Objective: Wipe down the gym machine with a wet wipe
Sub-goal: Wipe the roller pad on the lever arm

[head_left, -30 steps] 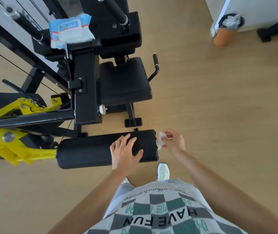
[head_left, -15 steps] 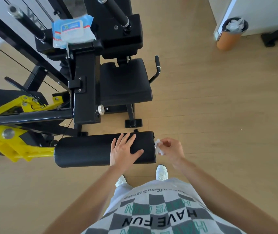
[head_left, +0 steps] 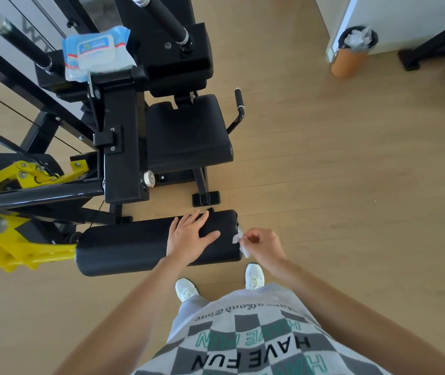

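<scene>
A black gym machine with a padded seat (head_left: pixel 189 133) and yellow frame parts stands before me. Its black roller pad (head_left: pixel 124 244) lies crosswise in front of my feet. My left hand (head_left: pixel 189 236) rests flat on top of the pad near its right end, fingers spread. My right hand (head_left: pixel 260 246) pinches a small white wet wipe (head_left: pixel 239 238) against the pad's right end face. Most of the wipe is hidden behind my fingers.
A blue and white pack of wet wipes (head_left: pixel 97 54) lies on the machine's upper frame. An orange bin (head_left: pixel 354 54) with crumpled white wipes stands at the far right by a white wall. Wooden floor spreads to the right. My white shoes (head_left: pixel 253 276) are just behind the pad.
My right hand with the wipe has slid down the pad's right end face toward me. My left hand has stayed on the pad.
</scene>
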The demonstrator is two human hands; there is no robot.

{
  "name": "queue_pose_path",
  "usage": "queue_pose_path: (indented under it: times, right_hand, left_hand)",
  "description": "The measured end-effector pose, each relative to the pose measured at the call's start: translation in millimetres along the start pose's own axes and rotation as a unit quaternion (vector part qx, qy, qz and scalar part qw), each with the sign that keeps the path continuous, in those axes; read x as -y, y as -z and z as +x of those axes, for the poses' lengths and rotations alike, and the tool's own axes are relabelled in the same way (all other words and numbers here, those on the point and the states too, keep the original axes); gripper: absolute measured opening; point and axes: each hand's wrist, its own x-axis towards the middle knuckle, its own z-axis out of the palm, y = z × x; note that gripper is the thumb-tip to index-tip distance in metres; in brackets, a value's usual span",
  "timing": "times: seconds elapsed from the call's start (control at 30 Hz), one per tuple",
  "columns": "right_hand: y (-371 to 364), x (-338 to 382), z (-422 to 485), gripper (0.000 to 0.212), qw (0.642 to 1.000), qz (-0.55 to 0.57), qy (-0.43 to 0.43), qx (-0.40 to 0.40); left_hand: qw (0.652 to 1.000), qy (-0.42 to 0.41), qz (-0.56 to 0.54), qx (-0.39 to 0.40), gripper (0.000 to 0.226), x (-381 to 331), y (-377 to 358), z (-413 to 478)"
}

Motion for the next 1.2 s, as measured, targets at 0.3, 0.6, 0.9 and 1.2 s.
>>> queue_pose_path:
  times: [0.3,0.6,0.9,1.2]
  right_hand:
    - [19.7,16.8,25.0,0.013,0.998,0.017,-0.007,-0.066]
    - [-6.1,7.5,2.0,0.021,0.998,-0.007,0.04,-0.049]
    - [7.7,-1.1,2.0,0.009,0.999,0.017,-0.025,-0.036]
    - [-3.0,15.2,7.0,0.009,0.996,-0.039,0.053,-0.059]
  left_hand:
    - [0.99,-0.029,-0.043,-0.133,0.056,0.8,-11.9,-15.0]
    - [0.985,-0.047,-0.015,-0.166,0.077,1.9,-46.7,-49.4]
    - [0.995,-0.038,-0.038,-0.086,0.077,3.7,-23.2,-23.7]
    - [0.997,-0.038,-0.055,-0.035,0.076,4.2,-9.3,-10.8]
